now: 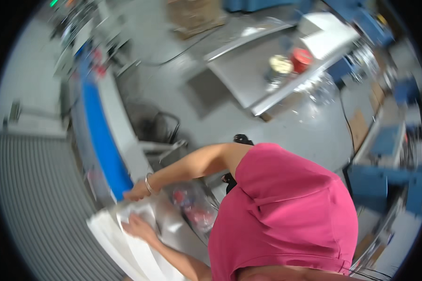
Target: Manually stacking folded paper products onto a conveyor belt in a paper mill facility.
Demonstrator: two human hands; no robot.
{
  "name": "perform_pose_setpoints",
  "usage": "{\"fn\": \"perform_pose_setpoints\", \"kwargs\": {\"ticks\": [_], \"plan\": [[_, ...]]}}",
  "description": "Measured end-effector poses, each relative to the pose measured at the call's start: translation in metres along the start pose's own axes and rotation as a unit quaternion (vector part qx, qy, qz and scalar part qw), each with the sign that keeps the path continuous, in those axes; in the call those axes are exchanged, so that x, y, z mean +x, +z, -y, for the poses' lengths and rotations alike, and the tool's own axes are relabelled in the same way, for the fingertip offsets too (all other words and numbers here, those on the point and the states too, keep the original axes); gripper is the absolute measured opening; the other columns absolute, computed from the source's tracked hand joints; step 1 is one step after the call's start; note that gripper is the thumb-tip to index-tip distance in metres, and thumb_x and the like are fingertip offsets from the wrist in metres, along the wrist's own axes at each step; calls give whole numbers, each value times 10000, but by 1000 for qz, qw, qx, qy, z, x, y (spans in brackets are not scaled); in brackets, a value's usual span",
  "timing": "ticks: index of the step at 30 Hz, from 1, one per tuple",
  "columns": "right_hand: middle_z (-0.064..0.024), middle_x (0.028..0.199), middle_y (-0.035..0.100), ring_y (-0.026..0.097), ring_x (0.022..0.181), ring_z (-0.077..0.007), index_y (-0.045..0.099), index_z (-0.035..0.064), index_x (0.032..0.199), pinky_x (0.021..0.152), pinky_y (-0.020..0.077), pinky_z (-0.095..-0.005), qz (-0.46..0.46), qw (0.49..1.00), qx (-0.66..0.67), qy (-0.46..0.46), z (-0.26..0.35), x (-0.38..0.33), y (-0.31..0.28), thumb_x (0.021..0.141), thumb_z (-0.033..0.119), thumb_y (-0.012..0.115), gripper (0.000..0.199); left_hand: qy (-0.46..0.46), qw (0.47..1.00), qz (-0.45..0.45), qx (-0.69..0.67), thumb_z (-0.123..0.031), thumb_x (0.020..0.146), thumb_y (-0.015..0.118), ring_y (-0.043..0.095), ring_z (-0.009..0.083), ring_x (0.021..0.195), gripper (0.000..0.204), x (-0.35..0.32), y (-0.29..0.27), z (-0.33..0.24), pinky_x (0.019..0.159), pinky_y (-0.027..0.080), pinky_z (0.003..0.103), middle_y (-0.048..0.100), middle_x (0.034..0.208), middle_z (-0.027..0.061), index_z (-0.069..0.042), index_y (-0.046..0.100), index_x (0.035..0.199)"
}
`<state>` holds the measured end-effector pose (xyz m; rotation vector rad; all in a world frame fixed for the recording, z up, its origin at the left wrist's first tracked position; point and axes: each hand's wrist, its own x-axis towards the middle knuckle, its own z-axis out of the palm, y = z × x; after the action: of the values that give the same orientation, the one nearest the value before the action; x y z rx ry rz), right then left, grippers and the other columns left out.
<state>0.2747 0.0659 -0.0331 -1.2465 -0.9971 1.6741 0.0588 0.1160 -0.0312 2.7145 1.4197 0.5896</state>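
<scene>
Looks mid-handling: white sheet-like material (143, 250) at near end of blue belt (101, 131), left hand (139, 228) over it, right hand (137, 192) by belt's end, both grips too blurred to tell; finished share and remainder not shown

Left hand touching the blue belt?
Apart. The head view shows the left hand below the near visible end of the blue belt, with white material visible between them.
</scene>
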Motion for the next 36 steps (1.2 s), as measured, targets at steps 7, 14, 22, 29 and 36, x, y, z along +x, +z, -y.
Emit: {"fn": "perform_pose_setpoints", "kwargs": {"ticks": [7, 14, 22, 29, 36], "plan": [[-236, 1415, 322, 294, 1322, -423, 436, 149, 1331, 1064, 269, -555, -574, 581, -541, 200, -50, -355, -195, 563, 458, 822, 913, -58, 982, 106, 142, -480, 956, 416, 438, 429, 1228, 510, 24, -6, -25, 1029, 329, 522, 492, 1324, 250, -71, 642, 1161], [-174, 1145, 488, 477, 1048, -329, 468, 193, 1309, 818, 392, -455, -597, 555, -474, 332, -116, -487, -241, 588, 383, 793, 814, -43, 985, -23, 166, -560, 876, 476, 533, 468, 838, 556, 34, 46, 41, 729, 443, 571, 561, 905, 309, -60, 719, 884], [-192, 1185, 499, 479, 1083, -348, 474, 86, 1250, 840, 412, -463, -749, 384, -355, 407, -92, -609, -409, 624, 370, 755, 741, 60, 978, 21, 198, -512, 877, 489, 551, 368, 863, 472, 47, 59, 123, 750, 425, 533, 600, 980, 204, -88, 685, 946], [-231, 1296, 480, 477, 1193, -390, 440, 116, 1316, 935, 411, -500, -755, 326, -229, 520, -151, -676, -480, 806, 272, 639, 569, 194, 951, 69, 229, -345, 929, 434, 547, 293, 1028, 357, 23, 49, 101, 911, 361, 537, 604, 1135, 94, -135, 568, 1184], [-136, 1280, 542, 522, 1151, -321, 570, 100, 1206, 922, 456, -428, -688, 380, -595, 169, -60, -509, -431, 781, 197, 681, 450, 40, 946, 144, 288, -272, 964, 394, 532, 284, 1149, 413, 3, 59, 92, 1034, 296, 568, 559, 1306, 58, -166, 481, 1353]]}}
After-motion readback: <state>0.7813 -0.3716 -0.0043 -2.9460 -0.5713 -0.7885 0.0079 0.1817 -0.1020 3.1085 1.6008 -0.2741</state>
